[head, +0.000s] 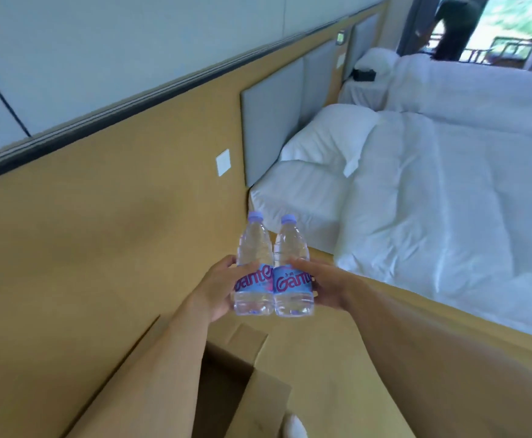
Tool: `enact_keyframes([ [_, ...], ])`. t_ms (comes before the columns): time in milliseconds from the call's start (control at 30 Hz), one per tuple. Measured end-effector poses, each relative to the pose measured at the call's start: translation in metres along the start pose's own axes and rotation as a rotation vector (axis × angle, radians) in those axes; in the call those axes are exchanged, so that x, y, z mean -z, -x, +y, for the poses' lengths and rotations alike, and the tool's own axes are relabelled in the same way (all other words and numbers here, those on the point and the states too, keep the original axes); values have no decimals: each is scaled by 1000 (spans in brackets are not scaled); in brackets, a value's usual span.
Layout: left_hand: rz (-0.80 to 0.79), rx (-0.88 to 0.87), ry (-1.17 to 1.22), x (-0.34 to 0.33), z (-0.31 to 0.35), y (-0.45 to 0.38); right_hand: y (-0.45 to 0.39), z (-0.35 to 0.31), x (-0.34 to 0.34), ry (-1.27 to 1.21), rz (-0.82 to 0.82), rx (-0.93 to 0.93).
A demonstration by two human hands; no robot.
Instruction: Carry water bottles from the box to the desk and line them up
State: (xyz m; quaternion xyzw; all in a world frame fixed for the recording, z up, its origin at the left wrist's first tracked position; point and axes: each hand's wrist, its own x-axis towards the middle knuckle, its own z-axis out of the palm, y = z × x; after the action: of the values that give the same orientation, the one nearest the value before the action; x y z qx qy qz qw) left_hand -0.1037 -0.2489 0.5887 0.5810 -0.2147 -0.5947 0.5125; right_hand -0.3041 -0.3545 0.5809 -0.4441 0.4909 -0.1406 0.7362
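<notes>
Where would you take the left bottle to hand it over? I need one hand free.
Take the left bottle at its clear shoulder above the label, coming from the far side. It stands upright, the left hand covers the label's outer side, and the right bottle touches its inner side.

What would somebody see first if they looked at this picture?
Right in the middle, two water bottles with blue labels are held up side by side, the left hand gripping one and the right hand gripping the other. Behind them on the right is a big white bed, and an open cardboard box sits below.
</notes>
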Motion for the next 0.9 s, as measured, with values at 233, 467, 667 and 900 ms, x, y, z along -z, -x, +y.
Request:
enact_keyframes([
  [233,-272,52,-142,-132,-13,-16,86,24,108,-140,254,62],
  [467,-474,126,-273,-283,-53,-6,190,75,215,-291,520,78],
  [667,-701,166,-378,-421,-108,25,286,134,307,-442,700,93],
  [900,-900,197,-512,-570,-179,76,399,200,398,-562,866,109],
])
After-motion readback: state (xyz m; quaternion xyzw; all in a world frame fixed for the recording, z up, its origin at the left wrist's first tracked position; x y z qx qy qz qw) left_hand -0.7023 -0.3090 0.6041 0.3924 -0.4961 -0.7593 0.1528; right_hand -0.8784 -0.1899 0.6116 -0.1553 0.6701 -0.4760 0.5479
